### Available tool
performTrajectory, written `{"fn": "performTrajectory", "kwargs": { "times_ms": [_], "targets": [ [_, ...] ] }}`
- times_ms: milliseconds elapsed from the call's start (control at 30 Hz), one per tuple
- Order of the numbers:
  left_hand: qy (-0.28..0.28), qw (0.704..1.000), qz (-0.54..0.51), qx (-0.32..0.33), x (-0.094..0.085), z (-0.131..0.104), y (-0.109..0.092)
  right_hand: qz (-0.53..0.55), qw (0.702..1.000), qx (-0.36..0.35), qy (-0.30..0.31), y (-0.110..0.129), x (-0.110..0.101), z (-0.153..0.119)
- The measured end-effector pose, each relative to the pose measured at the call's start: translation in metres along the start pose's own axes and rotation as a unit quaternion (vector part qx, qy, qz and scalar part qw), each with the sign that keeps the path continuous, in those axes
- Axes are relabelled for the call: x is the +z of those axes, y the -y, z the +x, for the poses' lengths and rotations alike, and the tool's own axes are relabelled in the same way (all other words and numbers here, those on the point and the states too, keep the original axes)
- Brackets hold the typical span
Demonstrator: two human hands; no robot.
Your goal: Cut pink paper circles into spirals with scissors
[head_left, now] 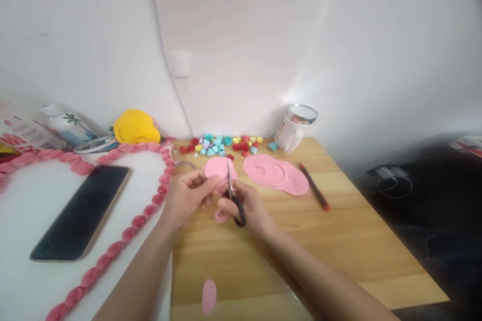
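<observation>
Between the thumb and fingers of my left hand [190, 193] is a pink paper circle [216, 166], held up over the wooden table. My right hand [250, 205] is closed around black-handled scissors [239, 210], whose blades point away from me and lie against the circle's right side. Whether the blades are apart is hard to tell. More pink paper shows just behind and below the circle. A small pink paper piece [220, 216] lies under my hands. Nearer to me on the table is a pink paper oval [209, 296].
Spiral-cut pink paper discs [276, 174] overlap at right, beside a red-tipped dark pen [314, 188]. Behind are small coloured paper rolls [213, 145] and a white mug [294, 128]. At left, a phone [83, 213] lies on a white board [124, 281] edged with pink rosettes, near yellow paper [136, 127].
</observation>
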State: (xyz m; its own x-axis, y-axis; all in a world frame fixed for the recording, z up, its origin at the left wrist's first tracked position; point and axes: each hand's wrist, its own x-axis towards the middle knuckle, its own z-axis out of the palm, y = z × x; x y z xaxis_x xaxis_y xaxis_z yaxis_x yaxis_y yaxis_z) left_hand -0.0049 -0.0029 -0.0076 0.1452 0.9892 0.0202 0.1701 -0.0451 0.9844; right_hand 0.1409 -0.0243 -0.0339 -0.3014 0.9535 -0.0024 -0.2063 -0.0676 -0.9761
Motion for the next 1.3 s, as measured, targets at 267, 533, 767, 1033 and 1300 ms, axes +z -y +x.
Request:
{"fn": "performTrajectory", "kwargs": {
  "times_ms": [267, 533, 767, 1033, 1300],
  "targets": [
    [-0.012, 1.000, -0.022, -0.001, 0.0002, -0.0006, -0.0024, -0.005, 1.000, 0.005, -0.004, 0.0029, 0.0010, -0.0002],
    [-0.033, 0.997, -0.066, 0.000, 0.0006, 0.0006, -0.0017, 0.014, 1.000, 0.022, -0.005, 0.0022, 0.0010, -0.0009],
    [-0.013, 0.997, -0.072, -0.008, 0.0029, -0.0011, -0.0040, 0.014, 1.000, 0.019, -0.009, -0.0005, 0.0044, -0.0018],
    [-0.020, 0.999, -0.034, -0.019, 0.0079, -0.0031, -0.0045, 0.016, 1.000, 0.009, 0.006, -0.0037, 0.0074, -0.0014],
    [-0.020, 0.999, -0.007, -0.030, 0.0077, -0.0039, -0.0064, -0.006, 1.000, -0.025, 0.001, 0.0060, 0.0034, 0.0007]
  ]
}}
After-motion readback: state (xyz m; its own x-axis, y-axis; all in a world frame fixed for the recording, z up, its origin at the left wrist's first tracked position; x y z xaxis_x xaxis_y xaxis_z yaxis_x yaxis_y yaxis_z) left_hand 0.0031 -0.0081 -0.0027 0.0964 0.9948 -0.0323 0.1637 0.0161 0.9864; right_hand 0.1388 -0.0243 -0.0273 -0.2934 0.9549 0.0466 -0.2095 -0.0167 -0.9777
